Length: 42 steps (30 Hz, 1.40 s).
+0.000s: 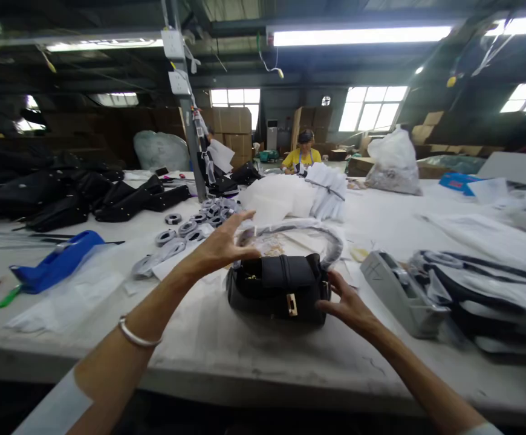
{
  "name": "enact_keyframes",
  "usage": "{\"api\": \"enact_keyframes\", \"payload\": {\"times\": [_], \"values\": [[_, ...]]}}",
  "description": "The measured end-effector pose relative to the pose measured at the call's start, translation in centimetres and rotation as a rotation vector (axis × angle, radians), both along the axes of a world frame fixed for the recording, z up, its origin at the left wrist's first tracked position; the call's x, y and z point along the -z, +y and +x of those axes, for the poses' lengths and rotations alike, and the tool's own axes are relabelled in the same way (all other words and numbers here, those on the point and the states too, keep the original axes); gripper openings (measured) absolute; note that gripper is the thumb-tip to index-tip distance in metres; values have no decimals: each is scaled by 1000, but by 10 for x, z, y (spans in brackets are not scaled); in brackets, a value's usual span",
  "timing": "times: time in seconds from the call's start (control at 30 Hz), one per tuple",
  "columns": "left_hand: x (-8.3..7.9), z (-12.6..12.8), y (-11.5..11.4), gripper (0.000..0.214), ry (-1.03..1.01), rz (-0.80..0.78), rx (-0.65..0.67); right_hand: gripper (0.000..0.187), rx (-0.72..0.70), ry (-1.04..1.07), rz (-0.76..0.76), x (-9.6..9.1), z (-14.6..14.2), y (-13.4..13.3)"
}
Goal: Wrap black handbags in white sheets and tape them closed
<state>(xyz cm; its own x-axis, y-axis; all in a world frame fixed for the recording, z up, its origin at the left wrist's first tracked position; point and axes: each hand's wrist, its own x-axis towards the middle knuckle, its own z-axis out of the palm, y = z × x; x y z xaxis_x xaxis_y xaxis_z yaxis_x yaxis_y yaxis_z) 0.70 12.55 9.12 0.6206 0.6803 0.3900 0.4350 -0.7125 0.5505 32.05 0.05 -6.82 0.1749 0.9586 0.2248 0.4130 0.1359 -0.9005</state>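
Note:
A small black handbag [285,278] with a gold clasp stands upright on the table in front of me. Its arched handle [331,238] is wrapped in clear plastic. My left hand [224,244] is at the bag's upper left, thumb and fingers spread apart around the left base of the handle; whether it touches the handle is unclear. At the bag's right end, my right hand [347,305] grips the side, thumb on the front and fingers near the handle's right base. Part of the bag's top edge is hidden by my left thumb.
A blue tape dispenser [58,263] lies left and a grey one [401,296] right. Rolled strips [188,228], white paper sheets [276,196] and black bags [140,199] lie beyond. A metal post [193,133] rises from the table. A person in yellow [315,158] sits opposite.

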Motion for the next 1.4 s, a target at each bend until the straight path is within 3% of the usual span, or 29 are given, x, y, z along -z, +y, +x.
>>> {"api": "enact_keyframes", "payload": {"times": [0.1,0.2,0.3,0.4,0.53,0.67,0.73,0.8,0.87,0.97,1.07,1.13,1.23,1.4], "values": [[58,-37,6,95,-43,-250,-10,90,-6,21,-24,2,-4,6],[115,-48,9,99,-53,-465,-75,83,-84,134,-23,1,-10,13],[140,-32,8,84,-69,-480,-82,67,-55,175,-48,-7,-16,19],[133,-9,8,74,-67,-454,-134,55,-19,137,-84,-22,-16,23],[122,7,12,71,7,-439,-249,62,9,113,-168,-34,-2,27],[140,9,17,73,136,-471,-318,68,101,-120,-432,-25,10,30],[151,9,18,72,177,-483,-334,68,156,-257,-487,-20,12,31],[153,10,17,65,181,-460,-332,60,187,-338,-401,-22,9,31],[145,11,12,53,162,-398,-317,46,186,-391,-215,-32,0,27],[121,17,-10,37,128,-297,-261,26,60,-418,30,-58,-22,20],[111,26,-44,31,95,-161,-83,19,-174,-458,100,-78,-44,17],[118,32,-65,35,118,-3,-19,18,-289,-567,84,-81,-53,20],[137,36,-84,44,122,216,-38,17,-367,-743,31,-76,-57,29],[152,34,-89,35,28,398,-67,21,-534,-917,-12,-79,-58,48]]}}
